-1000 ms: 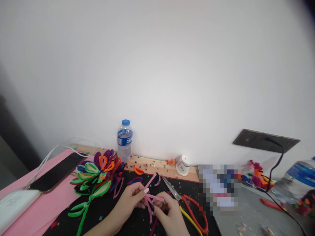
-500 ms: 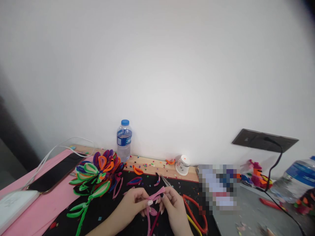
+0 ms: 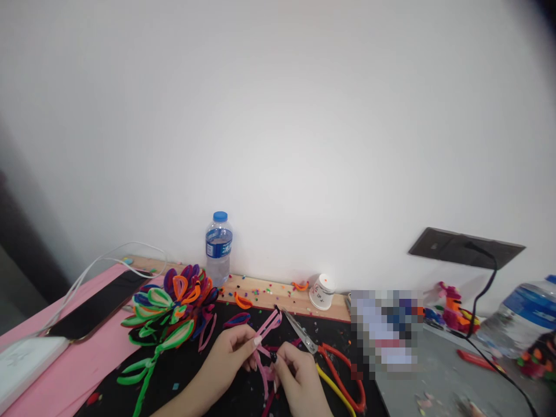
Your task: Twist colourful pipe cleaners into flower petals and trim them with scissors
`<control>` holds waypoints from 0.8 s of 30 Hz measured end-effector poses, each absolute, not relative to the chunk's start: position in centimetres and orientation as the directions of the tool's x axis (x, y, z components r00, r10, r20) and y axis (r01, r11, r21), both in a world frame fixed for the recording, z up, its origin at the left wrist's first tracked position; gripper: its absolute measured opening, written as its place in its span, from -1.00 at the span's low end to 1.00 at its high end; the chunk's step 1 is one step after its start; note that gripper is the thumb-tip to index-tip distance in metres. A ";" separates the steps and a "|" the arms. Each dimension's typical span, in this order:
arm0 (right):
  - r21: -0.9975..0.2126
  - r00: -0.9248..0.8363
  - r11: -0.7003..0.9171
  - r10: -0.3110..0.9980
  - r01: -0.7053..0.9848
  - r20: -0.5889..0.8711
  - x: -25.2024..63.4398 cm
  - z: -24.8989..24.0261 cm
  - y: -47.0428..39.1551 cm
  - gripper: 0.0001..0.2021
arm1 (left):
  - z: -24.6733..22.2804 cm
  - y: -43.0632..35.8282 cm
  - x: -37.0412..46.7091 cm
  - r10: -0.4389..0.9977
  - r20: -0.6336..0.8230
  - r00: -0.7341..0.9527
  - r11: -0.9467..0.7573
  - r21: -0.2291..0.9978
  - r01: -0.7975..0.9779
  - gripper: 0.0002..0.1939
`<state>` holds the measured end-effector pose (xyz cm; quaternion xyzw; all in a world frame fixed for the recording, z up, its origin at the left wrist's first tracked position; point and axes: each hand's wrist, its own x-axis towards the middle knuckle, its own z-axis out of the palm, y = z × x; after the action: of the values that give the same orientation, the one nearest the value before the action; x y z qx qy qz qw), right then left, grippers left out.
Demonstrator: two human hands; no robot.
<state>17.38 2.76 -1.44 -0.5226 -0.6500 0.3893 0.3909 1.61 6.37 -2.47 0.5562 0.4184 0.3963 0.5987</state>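
Where a left hand (image 3: pixel 232 356) and a right hand (image 3: pixel 299 376) come together over a black mat (image 3: pixel 230 399), we find fuzzy pink strips (image 3: pixel 264 376) between them. The left grip is narrow, thumb and finger pinched on the strips near where they meet; two lengths slant up and away past it, and others droop below, between the hands. We judge that this pinch steadies the bundle and leaves its loose ends free. The right grip is narrow too, its fingertips close against the strips, though we cannot tell whether they clamp one. Just beside the right hand lie red-handled scissors (image 3: pixel 309 343), blades pointing away from us, probably for easy reach. To the left lies a many-coloured fuzzy flower (image 3: pixel 178 313), apart from both hands, we suppose to keep its petals uncrushed. Behind, on the counter (image 3: pixel 339 310), a bottle (image 3: pixel 218 249) stands upright.
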 end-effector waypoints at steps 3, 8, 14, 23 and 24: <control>-0.878 -0.169 0.196 0.976 0.437 0.134 17.3 -1.2 2.6 -0.72 | -2.4 6.3 1.7 0.951 -0.038 0.306 0.044 0.999 -0.014 -0.68; -0.824 -0.225 0.254 0.961 0.506 0.158 17.3 -1.5 2.7 -0.73 | -2.4 6.2 1.9 0.964 -0.018 0.266 0.029 0.999 -0.037 -0.67; -0.851 -0.199 0.248 0.965 0.464 0.172 17.4 -1.5 2.6 -0.73 | -2.4 6.4 1.8 0.951 -0.059 0.304 0.069 0.997 -0.020 -0.64; -0.972 -0.059 0.085 0.996 0.221 0.073 17.8 -2.3 3.2 -0.70 | -2.6 6.6 1.6 0.895 -0.136 0.424 0.117 0.991 0.072 -0.63; -0.976 -0.055 0.078 0.996 0.202 0.069 17.8 -2.3 3.2 -0.69 | -2.6 6.6 1.7 0.892 -0.137 0.430 0.110 0.990 0.087 -0.62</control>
<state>17.83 3.20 -2.28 -0.5177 -0.5786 0.4391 0.4521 1.65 6.58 -2.60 0.5811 0.4212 0.3278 0.6144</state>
